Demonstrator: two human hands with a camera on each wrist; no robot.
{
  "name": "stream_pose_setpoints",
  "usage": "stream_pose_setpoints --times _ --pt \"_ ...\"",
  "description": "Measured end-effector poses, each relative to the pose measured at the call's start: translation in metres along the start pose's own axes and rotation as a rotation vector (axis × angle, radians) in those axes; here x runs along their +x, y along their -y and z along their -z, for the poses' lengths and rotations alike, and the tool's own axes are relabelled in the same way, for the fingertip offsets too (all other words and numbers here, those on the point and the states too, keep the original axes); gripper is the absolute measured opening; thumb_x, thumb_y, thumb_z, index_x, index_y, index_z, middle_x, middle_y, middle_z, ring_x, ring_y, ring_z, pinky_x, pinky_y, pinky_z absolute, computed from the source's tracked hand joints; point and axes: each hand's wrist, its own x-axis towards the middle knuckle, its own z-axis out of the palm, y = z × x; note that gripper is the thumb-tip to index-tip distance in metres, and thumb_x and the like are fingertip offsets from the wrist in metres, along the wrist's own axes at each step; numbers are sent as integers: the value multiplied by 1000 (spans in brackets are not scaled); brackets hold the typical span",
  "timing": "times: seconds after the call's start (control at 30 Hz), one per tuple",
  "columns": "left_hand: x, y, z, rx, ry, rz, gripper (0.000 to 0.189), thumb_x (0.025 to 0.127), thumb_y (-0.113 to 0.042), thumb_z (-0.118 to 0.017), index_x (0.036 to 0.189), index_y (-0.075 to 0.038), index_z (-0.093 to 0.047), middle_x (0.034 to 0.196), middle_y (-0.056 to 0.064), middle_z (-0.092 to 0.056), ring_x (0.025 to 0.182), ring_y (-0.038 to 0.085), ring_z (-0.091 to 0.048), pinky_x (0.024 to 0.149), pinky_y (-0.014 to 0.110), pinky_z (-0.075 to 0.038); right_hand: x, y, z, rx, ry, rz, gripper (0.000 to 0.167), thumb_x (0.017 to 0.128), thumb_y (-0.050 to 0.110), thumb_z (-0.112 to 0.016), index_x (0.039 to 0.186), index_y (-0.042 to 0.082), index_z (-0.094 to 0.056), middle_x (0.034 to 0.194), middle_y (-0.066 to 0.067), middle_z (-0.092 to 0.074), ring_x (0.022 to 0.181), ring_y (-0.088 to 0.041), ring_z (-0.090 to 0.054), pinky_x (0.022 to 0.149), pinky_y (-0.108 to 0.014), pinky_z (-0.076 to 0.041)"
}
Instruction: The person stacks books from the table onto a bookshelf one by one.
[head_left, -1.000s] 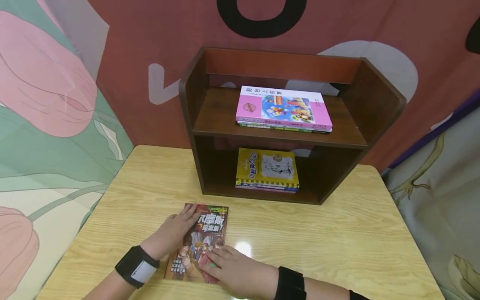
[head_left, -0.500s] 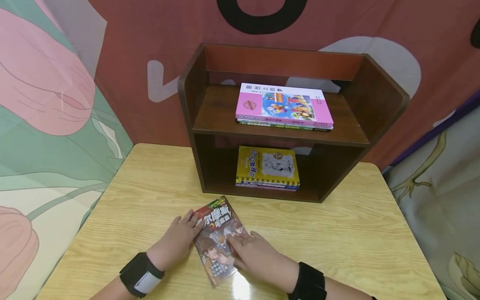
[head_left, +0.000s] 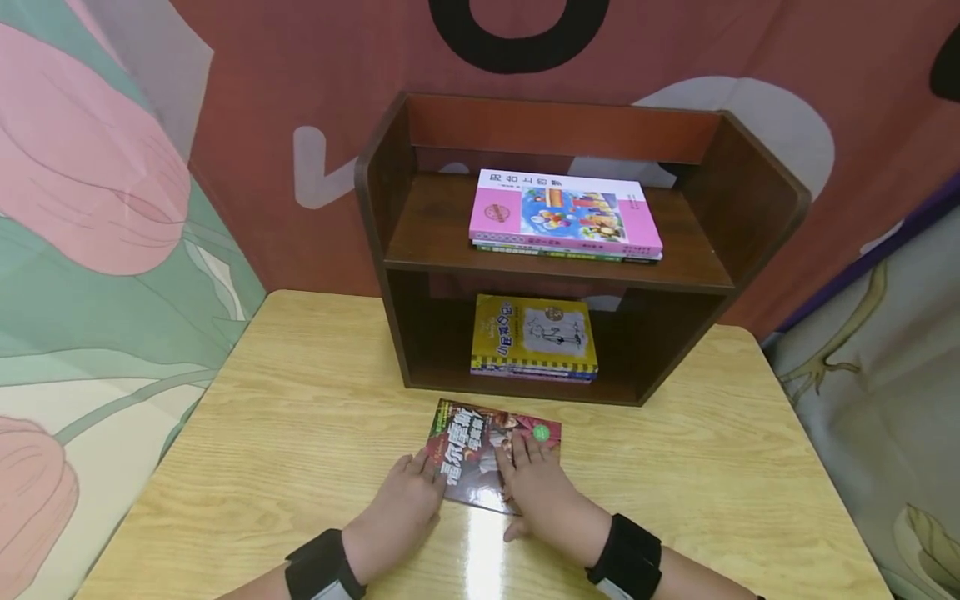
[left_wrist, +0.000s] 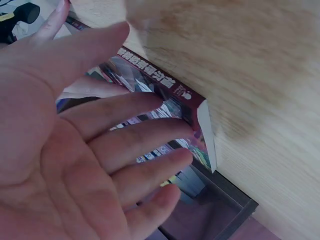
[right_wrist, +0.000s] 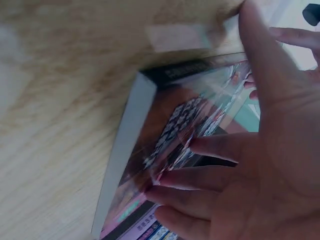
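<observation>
A dark reddish paperback book (head_left: 465, 450) with large white lettering and a green round mark lies flat on the table, turned sideways, in front of the shelf. My left hand (head_left: 397, 515) touches its left end with extended fingers. On the cover's right part rests my right hand (head_left: 546, 492), fingers spread and thumb out to the side. The left wrist view shows the book's spine (left_wrist: 155, 75) beyond fairly straight fingers. From the right wrist, the glossy cover (right_wrist: 172, 120) and the pale page edge (right_wrist: 125, 155) are visible. Both hands hide parts of the cover.
A dark brown two-tier shelf (head_left: 558, 277) stands at the back of the wooden table (head_left: 697, 500). Its upper tier bears a stack topped by a pink book (head_left: 498, 229); the lower tier bears a stack topped by a yellow book (head_left: 491, 329). Printed cloth hangs behind.
The book has turned clockwise from lengthwise to sideways and shifted right, towards the shelf's front. Both hands have moved right with it, the right hand also farther from the front edge.
</observation>
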Motion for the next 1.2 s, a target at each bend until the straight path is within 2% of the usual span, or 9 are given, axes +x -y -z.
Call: stream_pose_setpoints --times 0.2,0.27,0.33,0.47,0.67,0.77,1.03,1.13,1.2 --pt "12 0 -2 -155 5 45 53 77 -23 -72 126 -5 -60 133 19 -55 124 36 -51 96 49 -46 -1 -2 1 -8 -69 55 81 74 48 -72 138 5 -48 139 -28 -45 126 -42 -47 98 -52 -45" --pt "16 -1 -3 -173 15 33 55 81 -16 -68 132 -5 -55 139 19 -49 129 35 -46 99 49 -45 -3 -3 2 16 -93 79 75 72 38 -72 135 2 -51 135 -27 -50 121 -39 -52 93 -50 -49" --pt "19 -2 -5 -151 21 15 54 83 -11 -64 135 -6 -52 139 17 -49 129 33 -46 99 48 -45 -6 -3 6 61 -117 94 68 72 30 -70 131 0 -54 131 -25 -54 114 -36 -59 82 -46 -55" --pt "23 -2 -4 -130 -8 -17 54 82 2 -59 135 -7 -52 136 13 -54 126 30 -51 99 44 -46 -15 -8 18 134 -152 111 56 77 18 -69 128 0 -57 127 -20 -60 103 -30 -65 74 -37 -57" --pt "28 6 23 -192 -221 -50 61 74 18 -56 128 -8 -59 128 9 -61 119 26 -57 98 43 -47 -37 -22 45 188 -254 76 49 82 -3 -66 129 3 -57 127 -14 -61 103 -27 -65 80 -36 -56" --pt "31 9 43 -214 -319 -57 57 76 17 -60 127 -8 -60 127 8 -62 118 25 -58 98 42 -47 -49 -29 62 186 -370 40 46 82 -8 -64 126 4 -60 123 -10 -64 108 -26 -64 83 -37 -55" --pt "33 8 105 -183 -569 -51 54 76 9 -70 126 -9 -62 127 10 -62 120 27 -57 96 46 -47 -76 -53 102 130 -745 -12 53 72 -7 -70 123 7 -64 121 -11 -65 109 -29 -64 82 -44 -55" --pt "37 7 128 -176 -731 -80 46 80 4 -69 125 -8 -62 126 11 -62 119 30 -57 93 50 -48 -86 -57 118 133 -900 -29 57 71 -13 -64 124 8 -63 123 -12 -64 112 -31 -62 82 -46 -54" --pt "42 7 142 -173 -856 -110 36 87 -1 -63 122 -8 -65 124 11 -64 118 31 -58 92 54 -48 -91 -57 129 131 -1028 -28 61 70 -18 -56 125 8 -63 125 -12 -63 115 -31 -60 89 -42 -52"
